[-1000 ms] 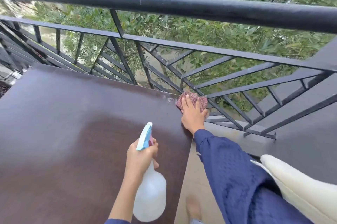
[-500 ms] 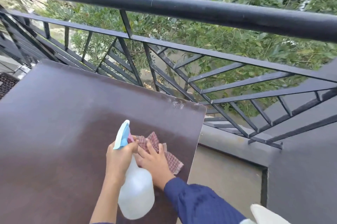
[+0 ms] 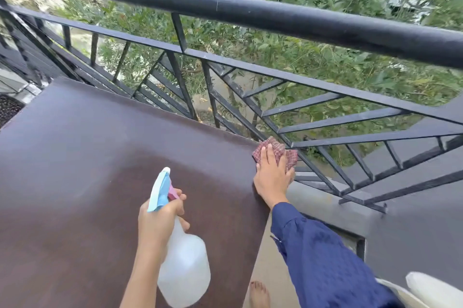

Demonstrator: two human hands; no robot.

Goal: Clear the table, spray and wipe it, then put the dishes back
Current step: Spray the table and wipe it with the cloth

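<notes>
The dark brown table fills the left and middle of the view, with a darker wet patch near its centre. My left hand grips a translucent white spray bottle by its neck, its light-blue nozzle pointing away over the tabletop. My right hand lies flat, pressing a red checked cloth onto the table's far right corner. No dishes are in view.
A black metal railing with slanted bars runs right behind the table, with foliage beyond it. A grey ledge lies to the right. A white cushion shows at the bottom right, and a bare foot stands on the floor.
My right hand has swept the cloth from beside the spray bottle back out to the far right corner. The bottle has stayed in my left hand.
</notes>
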